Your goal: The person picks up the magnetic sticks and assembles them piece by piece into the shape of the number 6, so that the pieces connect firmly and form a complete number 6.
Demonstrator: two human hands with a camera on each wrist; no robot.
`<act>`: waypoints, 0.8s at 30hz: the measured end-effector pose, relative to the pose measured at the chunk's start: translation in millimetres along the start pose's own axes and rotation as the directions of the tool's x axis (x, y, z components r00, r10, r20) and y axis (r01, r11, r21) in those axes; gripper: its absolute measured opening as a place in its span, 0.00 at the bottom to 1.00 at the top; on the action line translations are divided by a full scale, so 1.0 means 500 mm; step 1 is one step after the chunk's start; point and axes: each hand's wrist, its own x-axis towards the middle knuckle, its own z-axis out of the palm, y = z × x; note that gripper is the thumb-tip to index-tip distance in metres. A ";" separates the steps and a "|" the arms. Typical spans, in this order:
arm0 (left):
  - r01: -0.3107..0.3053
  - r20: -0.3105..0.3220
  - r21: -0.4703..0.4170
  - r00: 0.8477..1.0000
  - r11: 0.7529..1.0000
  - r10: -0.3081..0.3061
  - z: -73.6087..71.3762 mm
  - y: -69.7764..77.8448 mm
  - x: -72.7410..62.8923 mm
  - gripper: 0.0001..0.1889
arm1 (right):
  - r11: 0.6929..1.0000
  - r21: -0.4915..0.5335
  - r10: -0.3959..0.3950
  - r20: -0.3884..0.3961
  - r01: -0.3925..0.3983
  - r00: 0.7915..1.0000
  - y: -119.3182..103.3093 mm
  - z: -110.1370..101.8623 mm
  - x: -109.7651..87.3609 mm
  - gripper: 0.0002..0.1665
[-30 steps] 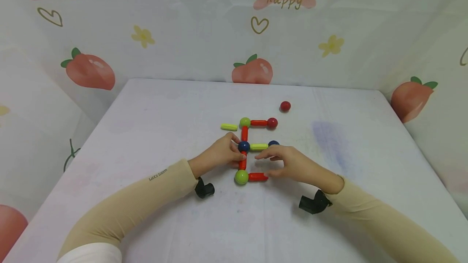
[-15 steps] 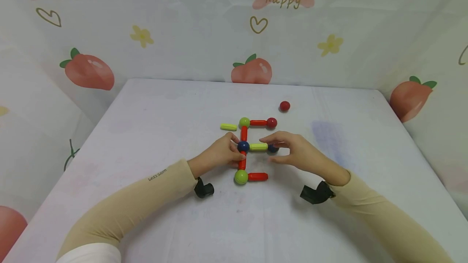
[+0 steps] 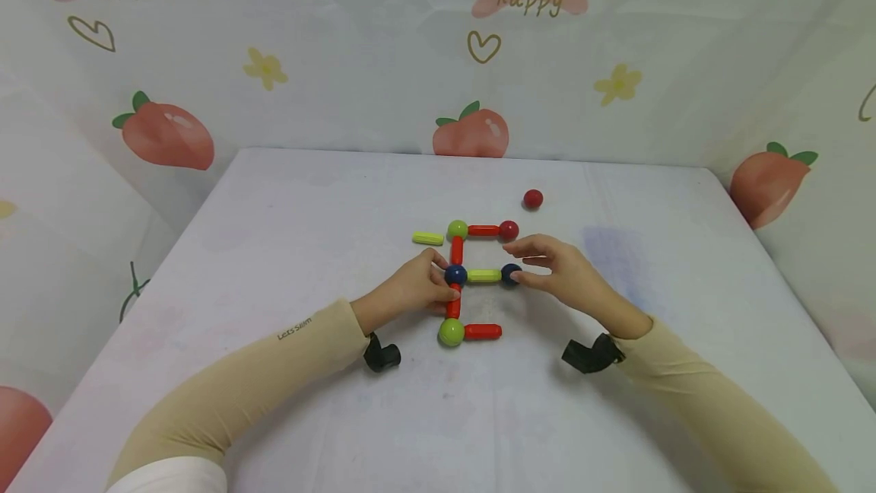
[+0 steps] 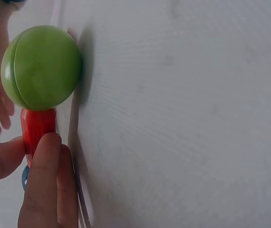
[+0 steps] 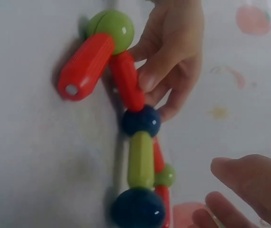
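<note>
An E-shaped figure of coloured rods and balls lies on the table. My left hand [image 3: 411, 285] pinches the lower upright red rod [image 5: 127, 80], between a navy ball [image 3: 455, 274] and the near green ball [image 4: 43, 66]. My right hand [image 3: 557, 272] hovers with spread fingers at the second navy ball [image 3: 510, 274], which caps the yellow-green middle rod [image 3: 484, 275]. Nothing sits between its fingers in the right wrist view. The near red rod [image 3: 483, 332] juts right from the green ball, its metal-tipped end bare. Up top, another red rod [image 3: 484, 230] joins the far green ball [image 3: 458, 230] to a red ball [image 3: 509, 230].
A loose yellow-green rod [image 3: 427, 238] lies left of the far green ball. Farther back rests a loose red ball [image 3: 533, 199]. The white table [image 3: 328, 204] ends at a fruit-printed cloth backdrop [image 3: 369, 59].
My right hand has moved from beside the near red rod away from me and rightward, uncovering that rod's end and the right navy ball. My left hand keeps its hold in place.
</note>
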 end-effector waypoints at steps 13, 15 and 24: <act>0.007 -0.001 0.009 1.000 1.000 -0.007 0.001 0.002 0.002 0.26 | 0.991 0.051 0.124 0.043 -0.126 0.991 0.066 0.006 0.017 0.25; 0.005 -0.004 0.011 1.000 1.000 -0.005 0.001 0.003 0.002 0.26 | 0.988 0.053 0.141 0.057 -0.144 0.988 0.069 0.007 0.019 0.25; 0.013 0.008 0.152 1.000 0.988 -0.014 -0.020 0.005 0.002 0.27 | 0.982 -0.005 0.191 0.097 -0.191 0.977 0.071 0.015 0.022 0.24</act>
